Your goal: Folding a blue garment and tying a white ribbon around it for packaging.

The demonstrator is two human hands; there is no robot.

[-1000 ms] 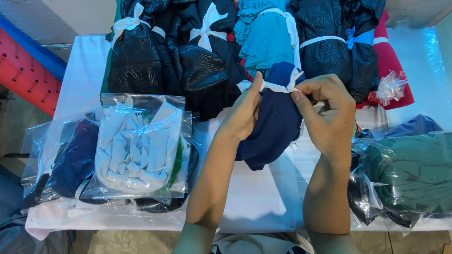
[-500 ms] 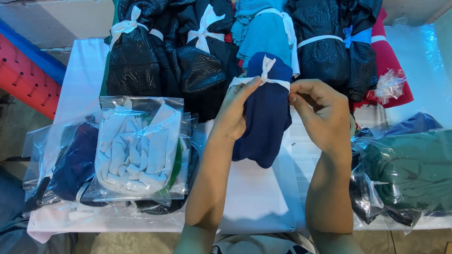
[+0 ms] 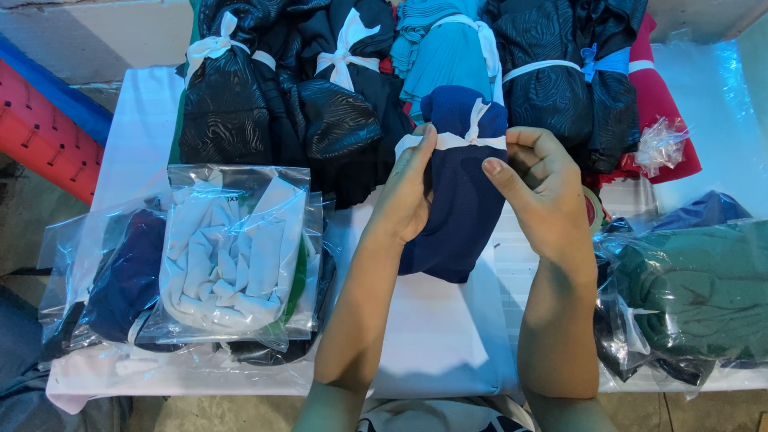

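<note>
Your left hand (image 3: 408, 196) is closed around the left side of a rolled navy blue cloth bundle (image 3: 460, 204) tied with a white strip (image 3: 468, 138), and your right hand (image 3: 540, 188) pinches the same bundle from the right, thumb pressed on the fabric. The bundle lies on the white table (image 3: 120, 120), with its tied end just in front of a row of black bundles (image 3: 336, 104) and a teal bundle (image 3: 444, 48). To your left is a clear bag of white cloth (image 3: 232, 248), and to your right a bagged green cloth (image 3: 696, 288).
</note>
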